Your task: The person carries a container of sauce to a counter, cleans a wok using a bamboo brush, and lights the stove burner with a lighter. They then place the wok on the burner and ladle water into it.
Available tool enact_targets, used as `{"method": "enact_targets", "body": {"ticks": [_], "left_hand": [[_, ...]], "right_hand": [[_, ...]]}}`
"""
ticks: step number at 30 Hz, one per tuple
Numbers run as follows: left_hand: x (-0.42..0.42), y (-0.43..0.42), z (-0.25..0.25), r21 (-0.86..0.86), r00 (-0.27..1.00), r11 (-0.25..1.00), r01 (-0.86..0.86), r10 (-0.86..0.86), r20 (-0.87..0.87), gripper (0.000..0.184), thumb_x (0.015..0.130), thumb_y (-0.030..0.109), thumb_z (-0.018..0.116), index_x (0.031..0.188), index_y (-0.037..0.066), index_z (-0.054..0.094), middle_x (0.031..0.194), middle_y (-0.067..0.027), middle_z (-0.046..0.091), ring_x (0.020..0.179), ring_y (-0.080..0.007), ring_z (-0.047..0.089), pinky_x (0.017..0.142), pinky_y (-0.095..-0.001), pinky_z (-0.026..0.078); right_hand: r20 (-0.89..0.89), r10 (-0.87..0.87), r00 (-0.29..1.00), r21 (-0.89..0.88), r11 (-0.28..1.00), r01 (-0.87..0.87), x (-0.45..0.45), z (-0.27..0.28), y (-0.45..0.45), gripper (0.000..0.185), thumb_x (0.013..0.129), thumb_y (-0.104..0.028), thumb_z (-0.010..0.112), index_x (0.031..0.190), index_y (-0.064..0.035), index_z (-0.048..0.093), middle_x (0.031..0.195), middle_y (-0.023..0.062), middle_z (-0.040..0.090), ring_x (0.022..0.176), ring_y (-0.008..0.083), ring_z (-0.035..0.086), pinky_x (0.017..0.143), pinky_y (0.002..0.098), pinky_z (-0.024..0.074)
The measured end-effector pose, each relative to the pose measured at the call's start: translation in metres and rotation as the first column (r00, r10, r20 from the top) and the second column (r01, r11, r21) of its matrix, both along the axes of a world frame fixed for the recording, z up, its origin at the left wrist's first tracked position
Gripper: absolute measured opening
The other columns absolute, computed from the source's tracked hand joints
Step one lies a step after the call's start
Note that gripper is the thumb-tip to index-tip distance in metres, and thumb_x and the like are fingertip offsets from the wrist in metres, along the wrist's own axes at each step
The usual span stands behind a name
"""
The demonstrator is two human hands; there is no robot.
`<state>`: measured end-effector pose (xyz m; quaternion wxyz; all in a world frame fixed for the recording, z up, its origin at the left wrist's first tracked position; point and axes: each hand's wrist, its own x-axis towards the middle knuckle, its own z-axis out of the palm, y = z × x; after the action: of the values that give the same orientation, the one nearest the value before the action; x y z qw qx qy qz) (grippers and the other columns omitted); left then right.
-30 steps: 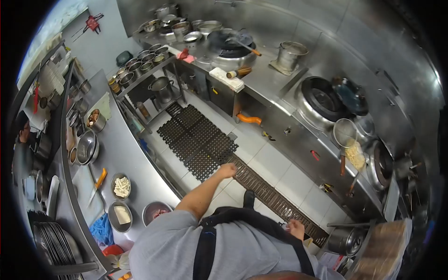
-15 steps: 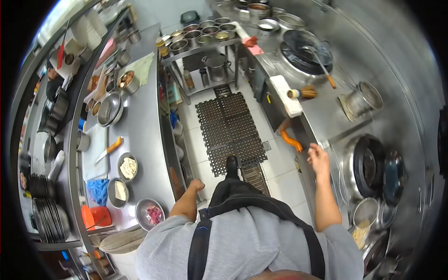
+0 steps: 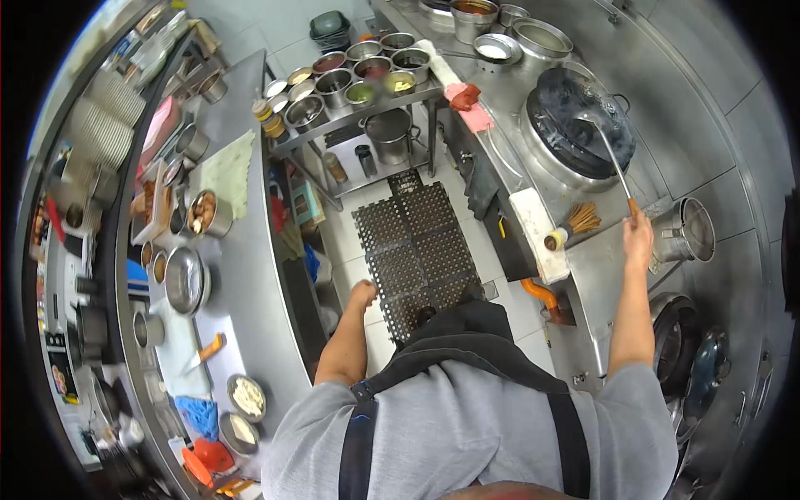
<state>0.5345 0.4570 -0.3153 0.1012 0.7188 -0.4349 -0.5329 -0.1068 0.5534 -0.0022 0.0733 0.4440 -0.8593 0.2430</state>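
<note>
My right hand (image 3: pixel 637 239) is closed around the wooden handle end of a long metal ladle (image 3: pixel 615 158). The ladle's head rests inside a dark wok (image 3: pixel 575 88), which sits tilted on a round steel burner ring (image 3: pixel 540 142). Beside that hand stands a steel pot with a strainer (image 3: pixel 685 232). My left hand (image 3: pixel 362 295) hangs low over the floor with its fingers curled, and nothing shows in it. A brush of bundled bamboo (image 3: pixel 580 222) lies on a white ledge between the stove and the aisle.
Perforated black mats (image 3: pixel 417 250) cover the aisle floor. On the left, a steel counter (image 3: pixel 258 292) bears bowls and an orange-handled knife (image 3: pixel 208 350). Several steel containers of sauces (image 3: pixel 333 82) stand on a rack ahead. A second wok (image 3: pixel 673 337) is at lower right.
I have moved forward along the aisle, toward the wok. My right hand has reached out and taken hold of the ladle's handle. My left hand has swung forward.
</note>
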Motion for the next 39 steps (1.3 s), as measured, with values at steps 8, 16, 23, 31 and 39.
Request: {"method": "enact_targets", "body": {"ticks": [8,16,23,31,39], "left_hand": [[-0.081,-0.167,-0.022,-0.031,0.668,0.73,0.683,-0.607,0.43,0.036,0.084,0.037,0.055,0.092,0.006,0.07,0.078,-0.0146,0.07,0.065,-0.025,0.068,0.061,-0.0366,0.054],[-0.074,-0.279,-0.064,0.178,0.433,0.461,0.869,-0.884,0.177,0.025,0.077,0.022,0.061,0.085,-0.001,0.069,0.085,-0.0176,0.071,0.065,-0.0272,0.07,0.062,-0.0372,0.057],[-0.274,-0.45,0.071,-0.608,0.89,0.694,0.385,-0.454,0.045,0.024,0.08,0.013,0.061,0.101,0.002,0.063,0.088,-0.0171,0.068,0.085,-0.0329,0.066,0.077,-0.0416,0.051],[-0.429,-0.591,0.135,-0.51,0.586,0.531,0.677,-0.808,-0.062,0.046,0.075,0.034,0.071,0.105,0.001,0.059,0.1,-0.0205,0.065,0.1,-0.0374,0.061,0.088,-0.0428,0.049],[-0.437,-0.605,0.105,-0.646,0.465,0.256,0.719,-0.868,0.174,0.055,0.07,0.022,0.076,0.117,0.004,0.054,0.105,-0.0191,0.062,0.102,-0.038,0.059,0.09,-0.0459,0.048]], "right_hand": [[-0.295,-0.181,0.938,0.227,0.941,0.253,-0.112,-0.044,-0.059,0.059,0.08,-0.02,0.073,0.131,-0.0018,0.05,0.113,0.0208,0.063,0.103,0.0393,0.06,0.089,0.0449,0.049],[0.21,-0.266,0.941,0.323,0.927,0.189,-0.13,-0.119,-0.114,0.033,0.079,-0.007,0.062,0.111,-0.0019,0.055,0.087,0.0271,0.064,0.088,0.0441,0.063,0.077,0.0514,0.0494],[0.274,-0.368,0.889,0.098,0.93,0.355,-0.08,-0.031,-0.303,0.028,0.083,-0.007,0.059,0.11,-0.0002,0.058,0.094,0.0265,0.065,0.093,0.0439,0.062,0.08,0.0492,0.0496],[-0.124,-0.342,0.931,0.561,0.75,0.35,-0.206,0.018,-0.525,0.023,0.081,-0.007,0.058,0.102,-0.0007,0.064,0.104,0.024,0.066,0.098,0.0412,0.063,0.088,0.0498,0.05],[-0.125,-0.216,0.968,0.307,0.92,0.245,-0.191,0.003,-0.639,0.023,0.081,-0.012,0.058,0.092,0.0078,0.061,0.088,0.0267,0.067,0.084,0.0387,0.068,0.074,0.0501,0.053]]}}
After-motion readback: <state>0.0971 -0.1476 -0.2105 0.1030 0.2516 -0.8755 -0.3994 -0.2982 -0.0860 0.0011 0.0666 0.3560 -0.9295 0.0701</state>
